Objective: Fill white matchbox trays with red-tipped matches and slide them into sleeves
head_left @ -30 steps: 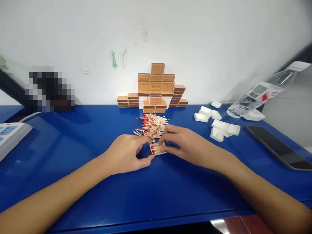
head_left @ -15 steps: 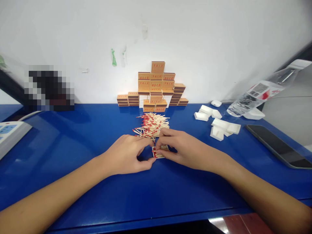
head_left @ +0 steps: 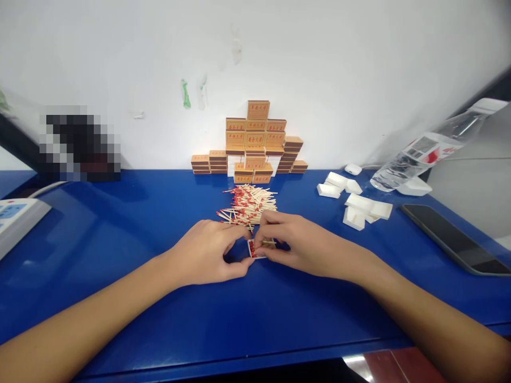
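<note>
A small white matchbox tray with red-headed matches in it lies on the blue table between my hands. At its left end, my left hand has thumb and forefinger closed around the near and far corners. Over the tray, my right hand is pinched, its fingertips on matches inside and covering much of the tray. One match's pale stick end shows by the right fingers. Just beyond the hands is a loose pile of matches, heads mostly to the left.
Stacked matchboxes stand against the wall behind the pile. Several empty white trays lie to the right, near a tilted water bottle and a phone. At the left edge sits a white device.
My right fingers have shifted slightly within the tray, and the matches under them lie differently, with more red heads showing at the left end. My left hand stays at the tray.
</note>
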`<move>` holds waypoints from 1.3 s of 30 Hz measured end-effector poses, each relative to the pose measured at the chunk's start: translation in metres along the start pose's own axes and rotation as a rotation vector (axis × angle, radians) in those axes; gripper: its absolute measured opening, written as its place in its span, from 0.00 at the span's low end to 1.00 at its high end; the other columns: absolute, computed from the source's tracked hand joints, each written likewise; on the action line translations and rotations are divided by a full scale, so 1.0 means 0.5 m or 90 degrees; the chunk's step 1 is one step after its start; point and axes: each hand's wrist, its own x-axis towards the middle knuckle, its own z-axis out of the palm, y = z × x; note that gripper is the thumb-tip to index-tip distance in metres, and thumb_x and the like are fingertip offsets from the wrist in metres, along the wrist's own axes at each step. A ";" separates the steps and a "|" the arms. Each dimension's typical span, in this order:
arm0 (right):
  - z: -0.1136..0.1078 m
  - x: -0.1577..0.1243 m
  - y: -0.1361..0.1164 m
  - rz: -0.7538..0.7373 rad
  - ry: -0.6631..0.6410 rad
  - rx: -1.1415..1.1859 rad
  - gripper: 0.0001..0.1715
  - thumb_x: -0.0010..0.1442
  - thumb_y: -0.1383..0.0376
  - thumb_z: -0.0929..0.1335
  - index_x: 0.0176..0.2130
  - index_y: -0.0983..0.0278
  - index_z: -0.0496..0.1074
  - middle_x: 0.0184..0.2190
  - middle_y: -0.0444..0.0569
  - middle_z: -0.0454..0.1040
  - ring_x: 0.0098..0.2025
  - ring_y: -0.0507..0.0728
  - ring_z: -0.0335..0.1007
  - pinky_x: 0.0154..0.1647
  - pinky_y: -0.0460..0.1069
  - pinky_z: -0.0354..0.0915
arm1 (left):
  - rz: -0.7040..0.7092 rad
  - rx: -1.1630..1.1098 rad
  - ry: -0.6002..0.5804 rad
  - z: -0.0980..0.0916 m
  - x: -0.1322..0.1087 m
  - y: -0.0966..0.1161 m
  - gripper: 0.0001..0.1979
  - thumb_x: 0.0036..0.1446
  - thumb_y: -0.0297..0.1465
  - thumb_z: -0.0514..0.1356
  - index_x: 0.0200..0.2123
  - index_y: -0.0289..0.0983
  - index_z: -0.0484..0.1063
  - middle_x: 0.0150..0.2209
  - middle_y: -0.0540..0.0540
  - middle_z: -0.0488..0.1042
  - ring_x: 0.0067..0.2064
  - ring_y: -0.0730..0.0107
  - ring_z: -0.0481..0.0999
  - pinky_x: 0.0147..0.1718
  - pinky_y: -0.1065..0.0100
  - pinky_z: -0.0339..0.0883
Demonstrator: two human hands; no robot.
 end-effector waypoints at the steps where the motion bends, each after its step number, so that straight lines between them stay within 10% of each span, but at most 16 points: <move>1: 0.001 0.000 0.000 -0.003 0.004 -0.004 0.02 0.69 0.68 0.72 0.41 0.62 0.78 0.40 0.46 0.71 0.37 0.53 0.69 0.37 0.49 0.63 | 0.000 -0.001 0.001 0.000 0.000 0.000 0.08 0.59 0.37 0.66 0.38 0.40 0.76 0.22 0.58 0.67 0.23 0.75 0.67 0.26 0.70 0.58; 27: -0.021 -0.013 0.012 0.065 0.019 -0.056 0.07 0.69 0.68 0.70 0.36 0.62 0.72 0.36 0.45 0.72 0.35 0.53 0.66 0.35 0.49 0.60 | -0.013 -0.002 0.004 0.001 0.001 0.001 0.11 0.58 0.38 0.66 0.42 0.39 0.79 0.22 0.57 0.70 0.23 0.74 0.69 0.26 0.70 0.59; 39: -0.004 0.009 0.021 0.073 0.149 -0.045 0.07 0.69 0.65 0.69 0.37 0.62 0.76 0.32 0.45 0.73 0.33 0.53 0.66 0.35 0.49 0.59 | 0.005 -0.022 -0.006 0.002 -0.002 0.002 0.10 0.58 0.37 0.67 0.42 0.40 0.79 0.22 0.57 0.70 0.22 0.74 0.69 0.26 0.69 0.60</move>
